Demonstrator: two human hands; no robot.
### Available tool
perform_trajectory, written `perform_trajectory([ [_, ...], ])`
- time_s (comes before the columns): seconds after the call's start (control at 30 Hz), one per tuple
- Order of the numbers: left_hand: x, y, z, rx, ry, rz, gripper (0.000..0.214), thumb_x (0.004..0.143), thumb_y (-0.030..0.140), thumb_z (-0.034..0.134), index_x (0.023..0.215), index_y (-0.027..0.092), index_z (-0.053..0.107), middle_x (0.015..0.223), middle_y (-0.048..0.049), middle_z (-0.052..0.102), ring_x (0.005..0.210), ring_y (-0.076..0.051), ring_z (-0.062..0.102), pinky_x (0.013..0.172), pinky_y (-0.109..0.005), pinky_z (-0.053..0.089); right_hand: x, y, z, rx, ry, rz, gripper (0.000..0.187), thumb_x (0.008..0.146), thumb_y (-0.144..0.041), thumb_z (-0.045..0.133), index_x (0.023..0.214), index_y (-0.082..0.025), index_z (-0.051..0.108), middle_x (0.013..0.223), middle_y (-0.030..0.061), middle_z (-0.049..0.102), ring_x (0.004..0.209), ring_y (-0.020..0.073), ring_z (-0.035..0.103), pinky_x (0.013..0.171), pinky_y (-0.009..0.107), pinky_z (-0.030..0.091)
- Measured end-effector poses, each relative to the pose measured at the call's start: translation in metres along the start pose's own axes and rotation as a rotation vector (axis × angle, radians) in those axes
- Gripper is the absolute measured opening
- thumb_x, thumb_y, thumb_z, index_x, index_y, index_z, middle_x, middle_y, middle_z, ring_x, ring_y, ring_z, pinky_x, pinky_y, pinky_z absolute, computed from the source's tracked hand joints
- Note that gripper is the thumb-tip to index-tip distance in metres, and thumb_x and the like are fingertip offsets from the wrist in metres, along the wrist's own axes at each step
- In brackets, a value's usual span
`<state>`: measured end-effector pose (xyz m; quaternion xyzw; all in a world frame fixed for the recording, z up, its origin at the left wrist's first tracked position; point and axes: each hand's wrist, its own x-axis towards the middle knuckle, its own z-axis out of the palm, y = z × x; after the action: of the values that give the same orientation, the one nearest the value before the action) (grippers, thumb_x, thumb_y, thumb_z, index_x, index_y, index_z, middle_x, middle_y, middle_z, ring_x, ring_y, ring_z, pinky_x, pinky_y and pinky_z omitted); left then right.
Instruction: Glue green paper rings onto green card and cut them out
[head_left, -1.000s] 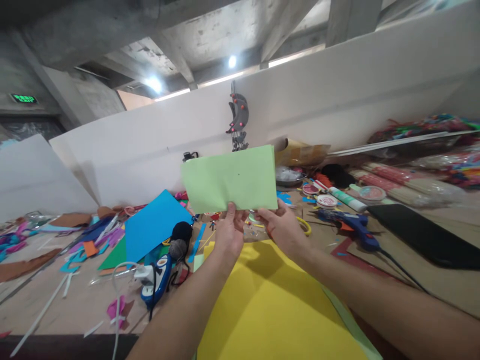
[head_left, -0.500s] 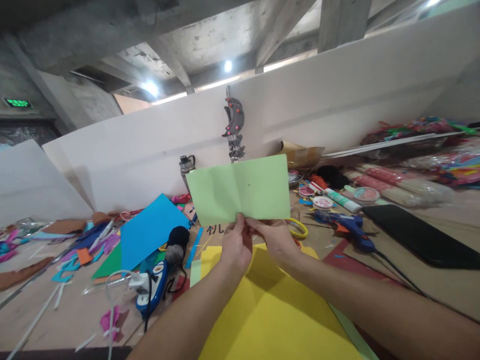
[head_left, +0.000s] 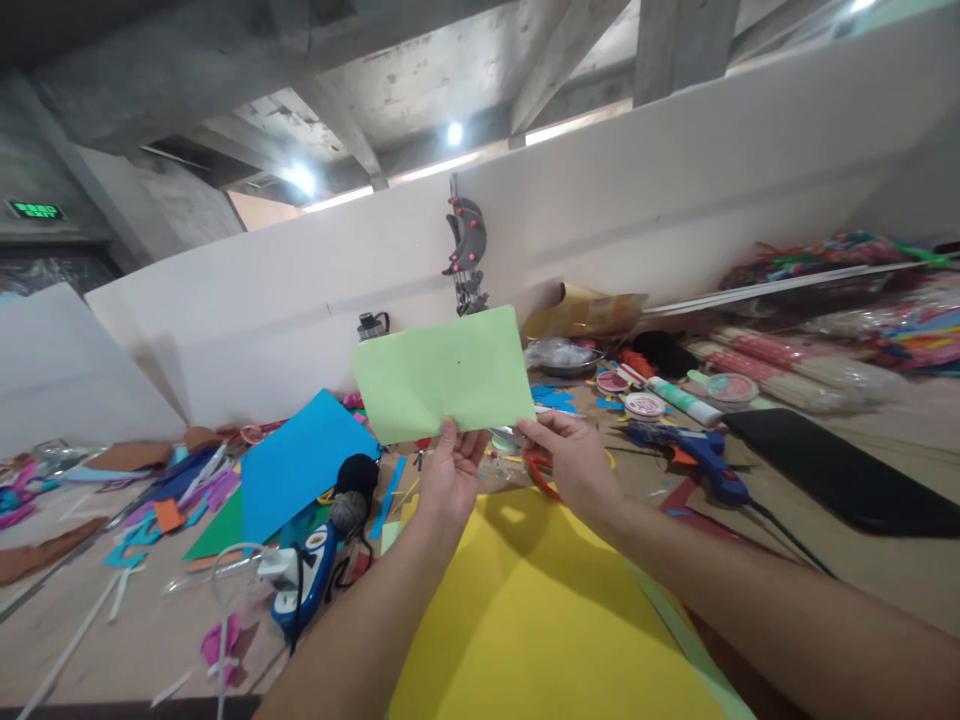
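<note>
Green paper (head_left: pixel 450 372) leftward, bottle (head_left: pixel 371 326) behind it

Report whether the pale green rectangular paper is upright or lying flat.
Upright: the paper rises above the left hand and right hand, held at its lower edge.

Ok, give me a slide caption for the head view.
Left hand pinching light green paper, right hand at its lower right corner, above a cluttered craft table.
</note>
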<state>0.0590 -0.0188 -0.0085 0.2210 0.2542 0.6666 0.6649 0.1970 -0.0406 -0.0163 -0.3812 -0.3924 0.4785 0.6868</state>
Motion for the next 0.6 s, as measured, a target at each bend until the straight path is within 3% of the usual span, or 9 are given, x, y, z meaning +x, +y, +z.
perform_trajectory([
  [0.3,0.021,0.016,-0.010,0.026,0.116,0.074,0.010,0.084,0.021,0.065,0.076,0.018,0.058,0.068,0.0022,0.068,0.059,-0.009,0.066,0.072,-0.027,0.056,0.013,-0.001,-0.008,0.107,0.010,0.040,0.027,0.061,-0.044,0.078,0.066,-0.020,0.066,0.067,0.0001,0.066,0.055,0.0120,0.055,0.055,0.026,0.046],
  [0.5,0.032,0.026,-0.018,0.235,-0.013,0.045,0.026,0.067,0.019,0.079,0.067,0.015,0.053,0.056,0.0026,0.063,0.052,-0.011,0.063,0.061,-0.025,0.055,0.032,-0.011,-0.017,0.211,-0.145,0.109,0.039,0.070,-0.059,0.068,0.085,-0.023,0.069,0.083,0.0026,0.069,0.068,0.0149,0.062,0.060,0.027,0.051],
  [0.6,0.030,0.022,-0.018,0.310,-0.062,-0.001,0.025,0.065,0.021,0.080,0.068,0.014,0.056,0.058,0.0006,0.065,0.052,-0.012,0.064,0.058,-0.025,0.055,0.030,-0.014,-0.016,0.115,-0.130,0.090,0.036,0.067,-0.051,0.074,0.086,-0.022,0.069,0.087,0.0031,0.071,0.069,0.0159,0.064,0.061,0.028,0.051],
])
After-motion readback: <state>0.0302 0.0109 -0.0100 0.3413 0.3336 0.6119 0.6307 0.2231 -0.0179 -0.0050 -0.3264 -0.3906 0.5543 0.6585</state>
